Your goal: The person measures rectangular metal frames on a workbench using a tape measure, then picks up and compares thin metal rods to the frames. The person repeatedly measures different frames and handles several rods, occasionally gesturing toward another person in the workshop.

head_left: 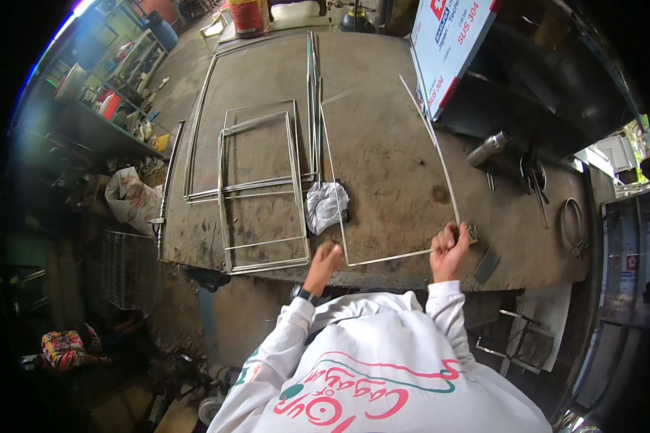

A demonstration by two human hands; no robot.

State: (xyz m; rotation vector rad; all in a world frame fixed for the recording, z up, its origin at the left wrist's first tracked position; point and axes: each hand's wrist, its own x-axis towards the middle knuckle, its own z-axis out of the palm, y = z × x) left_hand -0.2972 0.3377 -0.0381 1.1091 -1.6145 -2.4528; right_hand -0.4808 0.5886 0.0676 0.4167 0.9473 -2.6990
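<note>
1. I see a thin metal rod frame (390, 173) lying flat on a worn workbench (383, 216), open-sided, with one corner at the near right.
2. My right hand (449, 249) is clenched around that near-right corner, where the frame's two long members meet.
3. From this grip, one rod runs away up the bench and slightly left; the other runs left along the near edge.
4. My left hand (326, 261) rests open on the bench at the frame's near-left corner, grasping nothing.
5. A crumpled white rag (325, 206) lies just beside the left rod.
</note>
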